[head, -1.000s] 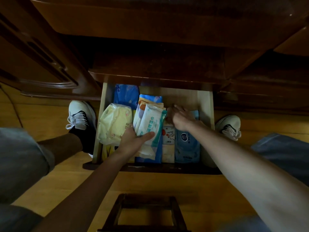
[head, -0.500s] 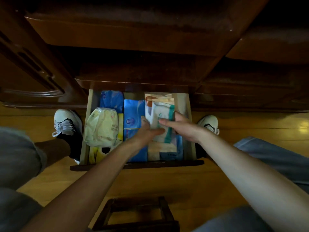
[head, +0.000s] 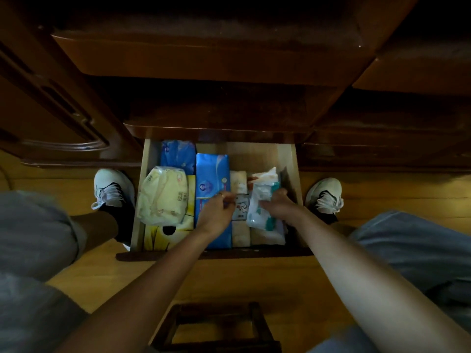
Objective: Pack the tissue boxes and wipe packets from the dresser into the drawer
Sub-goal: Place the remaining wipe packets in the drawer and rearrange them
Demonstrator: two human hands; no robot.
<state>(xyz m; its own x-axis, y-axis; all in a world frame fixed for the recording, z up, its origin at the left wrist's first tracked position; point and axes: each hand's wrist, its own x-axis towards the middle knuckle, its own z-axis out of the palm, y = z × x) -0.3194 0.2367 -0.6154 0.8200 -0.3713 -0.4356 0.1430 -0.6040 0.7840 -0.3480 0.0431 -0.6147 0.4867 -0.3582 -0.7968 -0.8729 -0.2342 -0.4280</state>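
The light wood drawer (head: 143,189) stands pulled out below the dark dresser. It holds a pale yellow soft pack (head: 163,194) on a yellow tissue box (head: 163,235), two blue packs (head: 212,174) and a beige pack (head: 238,179). My right hand (head: 280,206) grips a white and green wipe packet (head: 261,200), standing on edge against the drawer's right side. My left hand (head: 216,214) hovers over the blue pack. Its fingers are loosely bent by a small white packet (head: 241,208), and it holds nothing.
My white shoes sit on the floor on either side of the drawer, left (head: 113,189) and right (head: 325,197). A dark wooden stool (head: 216,327) stands close in front of me. The dresser's upper drawers (head: 204,59) overhang the open drawer.
The wipe packet went from my left hand to my right and moved to the drawer's right side. My left hand let go and drew back to the middle.
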